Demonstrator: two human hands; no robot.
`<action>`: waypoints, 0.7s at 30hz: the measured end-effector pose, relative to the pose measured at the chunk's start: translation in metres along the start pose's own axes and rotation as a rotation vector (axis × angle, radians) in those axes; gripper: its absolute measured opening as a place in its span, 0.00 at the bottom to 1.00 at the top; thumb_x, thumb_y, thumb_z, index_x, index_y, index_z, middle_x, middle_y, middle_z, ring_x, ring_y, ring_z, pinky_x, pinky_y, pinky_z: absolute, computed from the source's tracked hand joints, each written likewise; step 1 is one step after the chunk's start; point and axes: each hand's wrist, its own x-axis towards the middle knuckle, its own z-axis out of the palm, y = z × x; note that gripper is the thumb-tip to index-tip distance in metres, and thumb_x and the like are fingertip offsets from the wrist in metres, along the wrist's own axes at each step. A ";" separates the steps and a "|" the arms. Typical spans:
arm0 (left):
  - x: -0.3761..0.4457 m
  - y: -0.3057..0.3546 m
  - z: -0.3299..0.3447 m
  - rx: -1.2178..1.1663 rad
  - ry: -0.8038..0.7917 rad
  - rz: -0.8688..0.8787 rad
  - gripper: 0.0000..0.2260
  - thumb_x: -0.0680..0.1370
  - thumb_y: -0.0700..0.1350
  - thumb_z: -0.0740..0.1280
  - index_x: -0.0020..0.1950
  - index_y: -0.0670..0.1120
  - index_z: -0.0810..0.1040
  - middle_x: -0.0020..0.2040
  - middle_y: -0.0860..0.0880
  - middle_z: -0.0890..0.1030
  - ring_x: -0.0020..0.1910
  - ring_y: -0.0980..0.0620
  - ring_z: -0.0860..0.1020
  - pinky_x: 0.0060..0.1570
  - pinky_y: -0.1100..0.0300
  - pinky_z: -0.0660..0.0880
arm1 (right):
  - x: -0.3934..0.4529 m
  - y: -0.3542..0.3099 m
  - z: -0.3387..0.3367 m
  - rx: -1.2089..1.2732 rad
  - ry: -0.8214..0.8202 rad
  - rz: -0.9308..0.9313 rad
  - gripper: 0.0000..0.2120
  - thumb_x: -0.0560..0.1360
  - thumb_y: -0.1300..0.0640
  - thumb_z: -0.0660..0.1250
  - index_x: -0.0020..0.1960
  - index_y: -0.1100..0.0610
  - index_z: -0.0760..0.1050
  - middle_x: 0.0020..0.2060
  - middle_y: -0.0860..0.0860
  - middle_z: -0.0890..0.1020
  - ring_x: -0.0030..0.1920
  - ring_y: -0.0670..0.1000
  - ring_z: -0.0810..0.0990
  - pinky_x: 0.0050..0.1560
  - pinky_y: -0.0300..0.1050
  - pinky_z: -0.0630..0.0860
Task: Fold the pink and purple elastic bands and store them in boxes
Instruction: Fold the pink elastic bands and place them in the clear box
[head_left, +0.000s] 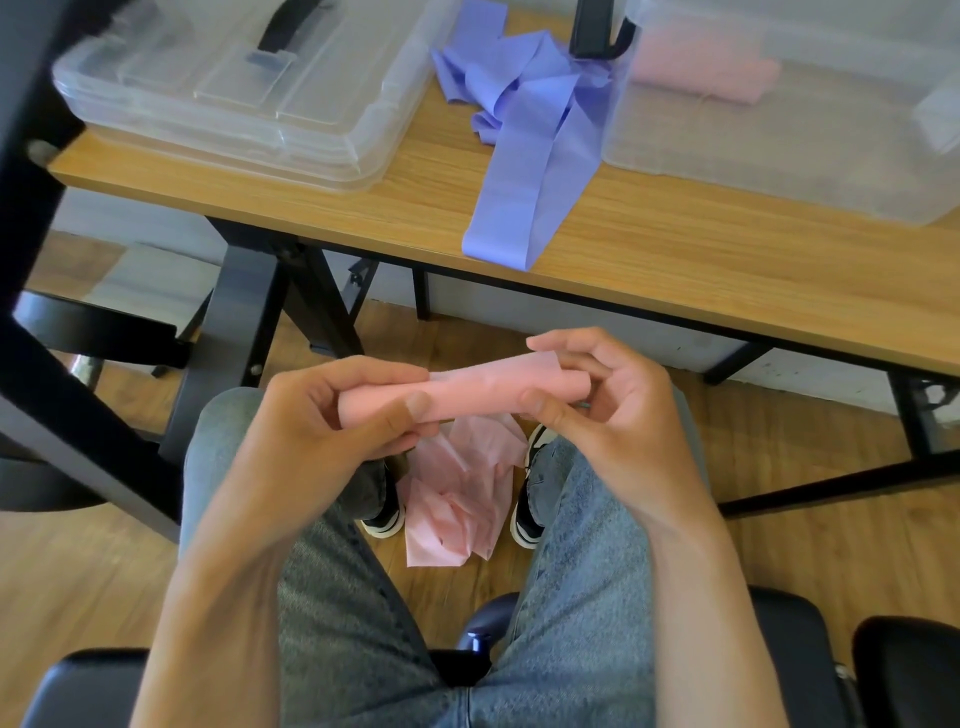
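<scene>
Now we see both hands raised above the lap, gripping one pink band (467, 392) between them. Our left hand (332, 415) is closed around the band's left end, thumb pressed on top and fingers curled beneath. Our right hand (608, 410) pinches the right end, thumb in front and fingers behind, where the band's edge curls over. Between the two hands the band forms a narrow folded strip, lying nearly level and tilted slightly up toward the right. Its loose remainder hangs down between the knees and piles in soft, crumpled folds on the wooden floor (779, 545) between the shoes.

Farther out, the purple band (524, 156) lies unfolded on the wooden table (701, 270), bunched and twisted at the far end, with a flat doubled length running toward the table's near edge. To its right stands an open clear box (779, 171), touching the purple heap; inside it rests a folded pink bundle (706, 78). To the left, well apart from the band, lies a stack of clear lids (234, 104) with black handles.
</scene>
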 end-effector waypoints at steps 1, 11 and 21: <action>0.000 0.000 0.000 0.035 0.020 0.027 0.13 0.72 0.42 0.74 0.56 0.47 0.85 0.52 0.49 0.87 0.50 0.47 0.86 0.47 0.56 0.85 | 0.000 0.001 0.000 0.010 -0.011 0.012 0.19 0.73 0.61 0.77 0.62 0.54 0.80 0.53 0.54 0.87 0.52 0.53 0.86 0.50 0.49 0.84; -0.001 -0.001 -0.001 0.190 0.007 0.047 0.16 0.71 0.42 0.76 0.58 0.51 0.85 0.51 0.57 0.86 0.52 0.57 0.83 0.45 0.68 0.79 | -0.001 0.003 -0.001 -0.006 0.011 -0.006 0.18 0.74 0.67 0.76 0.61 0.56 0.81 0.52 0.53 0.86 0.50 0.56 0.87 0.52 0.55 0.85; -0.001 0.000 -0.002 0.232 0.000 0.036 0.17 0.70 0.43 0.77 0.58 0.55 0.85 0.50 0.59 0.87 0.50 0.58 0.84 0.47 0.68 0.80 | 0.000 0.003 -0.003 -0.047 0.013 -0.048 0.15 0.73 0.67 0.77 0.58 0.57 0.82 0.51 0.51 0.86 0.51 0.50 0.85 0.46 0.38 0.80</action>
